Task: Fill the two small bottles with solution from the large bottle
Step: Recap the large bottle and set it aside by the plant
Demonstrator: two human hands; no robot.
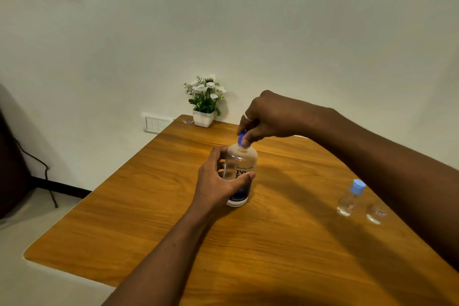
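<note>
Head view showed the large bottle (239, 175) standing upright near the middle of the wooden bench (149, 206). The left hand (218, 181) was wrapped around its left side, thumb across the label and fingers curled behind. The right hand (265, 118) hovered just above the bottle's neck, its fingertips pinching the blue cap (241, 138), which sat tilted at the mouth. Well apart to the right, near the right forearm, stood a small bottle (350, 199) with a light-blue cap, and just beside it a second small bottle (375, 215), partly hidden by the arm. A potted plant (205, 102) sat at the far edge.
</note>
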